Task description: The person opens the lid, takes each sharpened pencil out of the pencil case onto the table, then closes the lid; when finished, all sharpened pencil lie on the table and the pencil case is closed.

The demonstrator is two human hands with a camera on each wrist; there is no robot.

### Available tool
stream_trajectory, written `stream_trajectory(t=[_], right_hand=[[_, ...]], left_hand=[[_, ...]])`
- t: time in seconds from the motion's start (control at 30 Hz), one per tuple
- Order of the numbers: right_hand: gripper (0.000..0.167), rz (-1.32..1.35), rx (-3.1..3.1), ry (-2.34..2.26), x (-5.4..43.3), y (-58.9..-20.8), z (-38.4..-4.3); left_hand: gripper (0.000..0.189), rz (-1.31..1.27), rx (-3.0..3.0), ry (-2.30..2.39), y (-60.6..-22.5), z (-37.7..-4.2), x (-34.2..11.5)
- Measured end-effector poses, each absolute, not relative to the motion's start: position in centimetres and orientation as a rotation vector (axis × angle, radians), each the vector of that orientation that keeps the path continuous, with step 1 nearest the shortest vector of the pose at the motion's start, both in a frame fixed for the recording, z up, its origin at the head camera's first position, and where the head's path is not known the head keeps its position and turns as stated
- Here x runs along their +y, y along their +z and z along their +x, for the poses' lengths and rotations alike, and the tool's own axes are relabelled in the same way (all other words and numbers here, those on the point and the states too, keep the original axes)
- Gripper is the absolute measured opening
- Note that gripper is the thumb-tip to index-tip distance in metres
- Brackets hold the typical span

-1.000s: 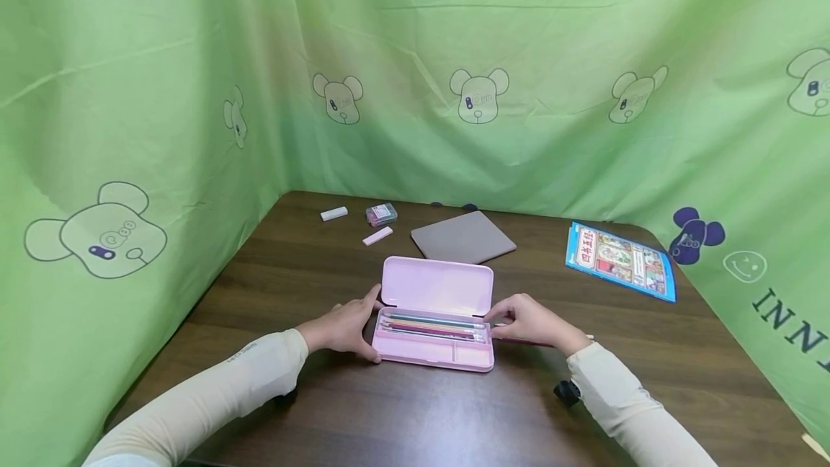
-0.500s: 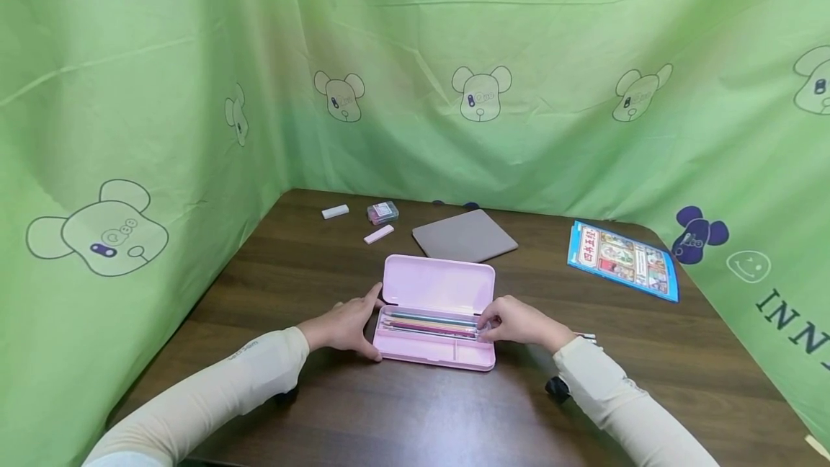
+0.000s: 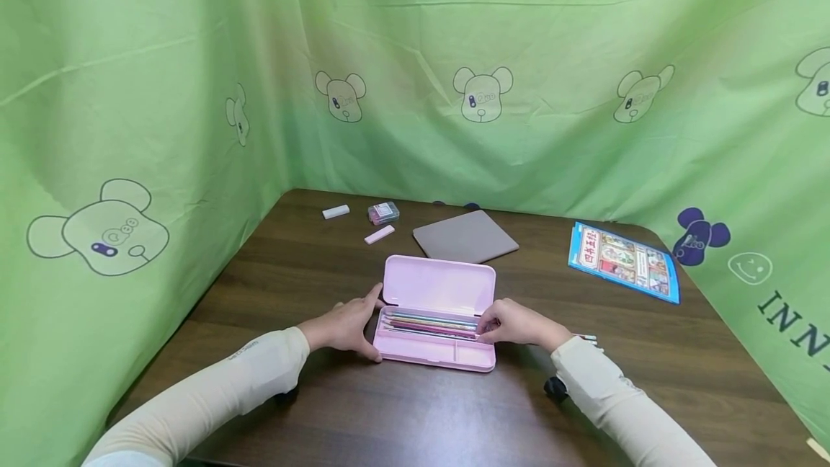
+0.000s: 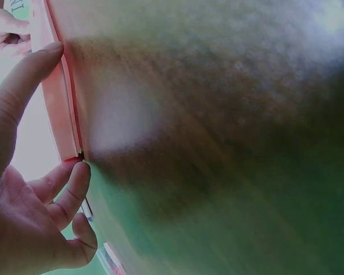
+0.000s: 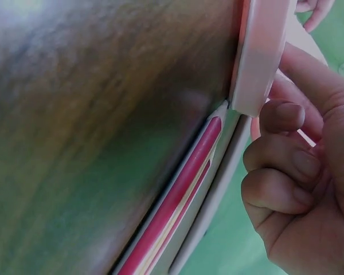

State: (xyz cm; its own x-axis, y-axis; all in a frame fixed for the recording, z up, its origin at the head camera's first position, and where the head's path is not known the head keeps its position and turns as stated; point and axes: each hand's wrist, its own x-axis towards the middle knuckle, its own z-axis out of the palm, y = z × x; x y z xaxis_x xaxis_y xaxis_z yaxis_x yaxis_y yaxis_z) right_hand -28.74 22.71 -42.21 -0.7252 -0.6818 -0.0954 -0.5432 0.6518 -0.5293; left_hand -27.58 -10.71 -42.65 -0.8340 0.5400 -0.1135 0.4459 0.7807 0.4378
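A pink pencil case (image 3: 433,365) lies with its lid (image 3: 439,285) raised, and several pencils (image 3: 428,325) lie in its long rear compartment. My left hand (image 3: 344,324) rests spread at the left end; in the left wrist view the thumb (image 4: 46,60) touches the front edge and the other fingers are at the hinge corner. My right hand (image 3: 519,323) reaches into the right end and pinches at a pencil's end; its fingertips are partly hidden. In the right wrist view, red pencils (image 5: 178,200) lie on the table outside the case, mostly under the right forearm in the head view.
Behind the case lies a flat grey rectangular item (image 3: 465,236). Further left are a white block (image 3: 336,212), a small clear box (image 3: 383,213) and a pink bar (image 3: 379,235). A blue-edged book (image 3: 625,261) lies right on the brown table (image 3: 415,416), and green curtains (image 3: 415,34) surround it.
My right hand has moved left, from just outside the case's right end to the pencil ends inside. It barely moves over the last half second. The left hand stays put.
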Motion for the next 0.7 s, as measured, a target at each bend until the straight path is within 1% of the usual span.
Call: stream_trajectory(t=[0.2,0.4,0.6,0.7], right_hand=[[0.003,-0.945,2.641,-0.607,22.18,-41.96,-28.97],[0.007,-0.956,2.64,-0.558,21.83,-41.71,-29.03],[0.01,-1.029,2.601,-0.613,21.9,-41.89,-29.2],[0.012,-1.012,2.603,-0.643,22.01,-41.96,-29.16]], left_hand=[[0.125,0.778,2.763,0.584,-42.43,-27.53,-10.71],[0.125,0.777,2.759,0.589,-42.58,-27.62,-10.74],[0.125,0.799,2.759,0.574,-42.71,-27.54,-10.75],[0.125,0.799,2.754,0.581,-42.77,-27.55,-10.72]])
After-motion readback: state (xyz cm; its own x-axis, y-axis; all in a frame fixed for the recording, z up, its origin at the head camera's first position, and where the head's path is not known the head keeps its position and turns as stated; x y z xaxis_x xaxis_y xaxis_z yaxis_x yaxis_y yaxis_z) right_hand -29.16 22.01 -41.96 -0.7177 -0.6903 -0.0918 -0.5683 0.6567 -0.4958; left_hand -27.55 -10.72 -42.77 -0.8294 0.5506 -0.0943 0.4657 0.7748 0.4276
